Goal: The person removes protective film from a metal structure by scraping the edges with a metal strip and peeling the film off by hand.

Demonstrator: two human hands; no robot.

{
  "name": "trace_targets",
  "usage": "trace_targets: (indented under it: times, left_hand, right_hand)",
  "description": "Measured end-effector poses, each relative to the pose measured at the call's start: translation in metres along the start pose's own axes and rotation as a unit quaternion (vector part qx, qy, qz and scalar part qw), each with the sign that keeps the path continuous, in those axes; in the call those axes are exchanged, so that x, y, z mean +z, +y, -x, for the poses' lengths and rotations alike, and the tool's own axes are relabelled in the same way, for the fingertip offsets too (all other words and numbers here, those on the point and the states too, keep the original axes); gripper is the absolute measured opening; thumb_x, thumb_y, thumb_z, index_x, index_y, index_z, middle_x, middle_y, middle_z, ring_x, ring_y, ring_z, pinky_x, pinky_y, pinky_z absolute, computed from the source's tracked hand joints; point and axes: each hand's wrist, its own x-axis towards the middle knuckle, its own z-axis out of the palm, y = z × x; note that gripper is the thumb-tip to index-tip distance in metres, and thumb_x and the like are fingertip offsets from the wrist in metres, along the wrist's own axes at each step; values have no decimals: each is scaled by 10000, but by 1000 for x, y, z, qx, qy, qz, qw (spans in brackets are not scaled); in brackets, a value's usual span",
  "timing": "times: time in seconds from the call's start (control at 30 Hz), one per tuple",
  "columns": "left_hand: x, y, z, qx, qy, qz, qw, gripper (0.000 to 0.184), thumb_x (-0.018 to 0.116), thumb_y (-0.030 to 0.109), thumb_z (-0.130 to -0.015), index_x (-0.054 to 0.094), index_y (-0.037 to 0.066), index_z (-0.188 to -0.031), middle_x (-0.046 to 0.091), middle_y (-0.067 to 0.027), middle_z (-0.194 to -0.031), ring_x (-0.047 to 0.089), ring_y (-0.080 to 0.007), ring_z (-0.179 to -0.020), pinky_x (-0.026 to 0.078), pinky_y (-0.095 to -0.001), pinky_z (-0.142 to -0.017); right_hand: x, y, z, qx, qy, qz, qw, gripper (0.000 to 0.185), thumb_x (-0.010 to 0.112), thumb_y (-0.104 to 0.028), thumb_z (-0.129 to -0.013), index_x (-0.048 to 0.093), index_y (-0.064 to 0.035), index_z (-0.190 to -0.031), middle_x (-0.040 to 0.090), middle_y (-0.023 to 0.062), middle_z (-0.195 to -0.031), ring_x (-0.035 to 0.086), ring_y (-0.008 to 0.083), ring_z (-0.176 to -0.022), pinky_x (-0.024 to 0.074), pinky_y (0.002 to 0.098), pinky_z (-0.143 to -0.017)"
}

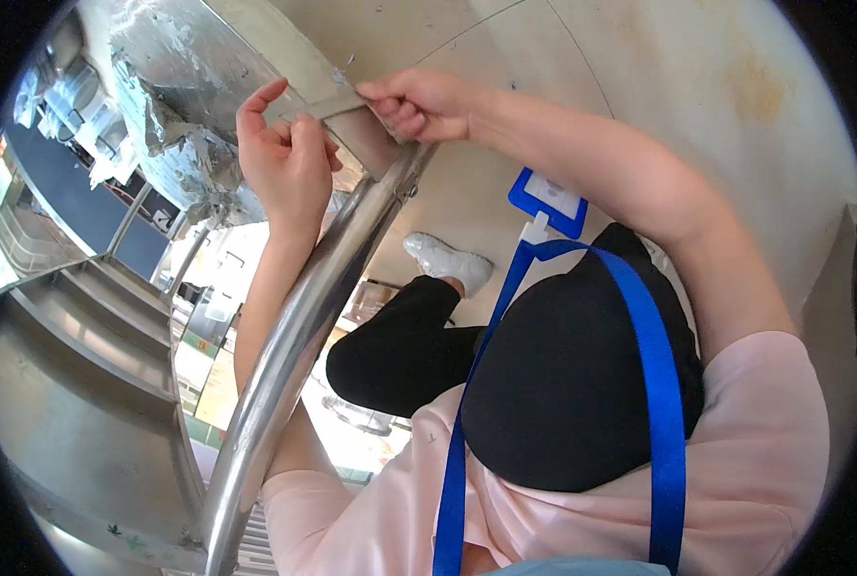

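Observation:
A flat grey-beige strip point(337, 105), perhaps tape, spans the gap between my two hands near the top of the metal frame. My right hand point(423, 104) is closed, pinching the strip's right end between thumb and finger. At the other end, my left hand point(289, 168) has its index finger raised and the other fingers curled, with the thumb against the strip; its exact grip is partly hidden. Below both hands runs a thick shiny metal tube point(299, 331), and my left forearm passes behind it. A flat metal bar point(366, 139) joins the tube just under the strip.
Crumpled silvery sheeting point(193, 158) hangs by a metal panel point(193, 53) at upper left. Curved metal shelving point(78, 374) stands lower left. A blue lanyard point(661, 384) with a badge point(551, 202) hangs from my neck. My white shoe point(447, 264) rests on the pale floor point(678, 86).

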Motion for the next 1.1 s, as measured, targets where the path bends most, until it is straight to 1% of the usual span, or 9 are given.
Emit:
trace_targets:
  times: [0.03, 0.23, 0.33, 0.37, 0.47, 0.67, 0.77, 0.87, 1.1]
  left_hand:
    - [3, 3, -3, 6, -3, -15, 1000, 330, 423, -9, -745, 351, -63, -1063, 501, -58, -481, 454, -82, -390, 378, -195, -382]
    - [8, 7, 0, -22, -10, -5, 1000, 322, 417, -7, -744, 361, -83, -1052, 504, -65, -470, 473, -94, -393, 386, -193, -403]
    - [7, 7, -3, -18, 8, -19, 1000, 333, 413, -7, -742, 357, -81, -1062, 508, -71, -481, 474, -100, -392, 385, -193, -402]
    - [6, 3, -2, -15, 13, -15, 1000, 331, 407, -8, -740, 363, -74, -1061, 507, -66, -485, 474, -100, -391, 381, -192, -397]
    - [1, 1, 2, -8, -6, 7, 1000, 322, 409, -8, -736, 380, -67, -1051, 502, -60, -481, 478, -98, -394, 375, -189, -389]
    - [4, 3, 2, 3, 14, -33, 999, 313, 411, -11, -727, 402, -60, -1036, 502, -60, -483, 472, -89, -396, 377, -189, -383]
    - [1, 3, 3, -8, 32, -33, 999, 312, 410, -14, -727, 400, -57, -1036, 502, -62, -490, 473, -93, -399, 388, -192, -387]
    - [3, 2, -1, 12, 44, -19, 999, 311, 407, -15, -727, 399, -56, -1035, 496, -59, -490, 474, -91, -401, 392, -193, -385]
    - [5, 2, -3, 13, 46, -20, 999, 306, 407, -16, -722, 396, -63, -1024, 506, -63, -494, 478, -96, -396, 397, -197, -386]
  right_hand:
    - [4, -11, -6, -12, 57, 16, 998, 229, 511, -221, -839, 430, -117, -652, 323, -75, -523, 254, -6, -405, 196, 128, -323]
    - [2, -5, -2, -6, 43, 9, 999, 206, 518, -206, -835, 433, -117, -670, 329, -73, -528, 243, -4, -402, 207, 128, -327]
    - [12, -16, -10, -49, 101, 24, 993, 208, 512, -198, -836, 429, -114, -666, 329, -69, -527, 244, 0, -400, 208, 130, -327]
    - [6, -16, -16, -48, 65, -1, 997, 215, 518, -190, -830, 421, -113, -655, 331, -66, -524, 243, 4, -396, 208, 134, -322]
    - [9, -4, 0, 7, 71, -34, 997, 224, 523, -182, -825, 414, -110, -642, 330, -66, -522, 243, 6, -392, 206, 139, -318]
    - [13, -2, 2, -6, 83, -33, 996, 233, 517, -183, -829, 414, -111, -632, 330, -63, -520, 247, 8, -395, 199, 139, -322]
    - [22, -3, 2, -28, 140, 17, 990, 225, 513, -186, -832, 418, -111, -642, 329, -65, -523, 253, 5, -405, 202, 136, -330]
    - [20, -10, -4, -34, 91, 6, 995, 218, 499, -197, -840, 426, -114, -653, 328, -69, -526, 253, 5, -412, 204, 136, -335]
    - [18, -17, -11, -31, 95, 39, 994, 238, 488, -230, -846, 411, -142, -639, 302, -78, -498, 224, 13, -398, 175, 154, -338]
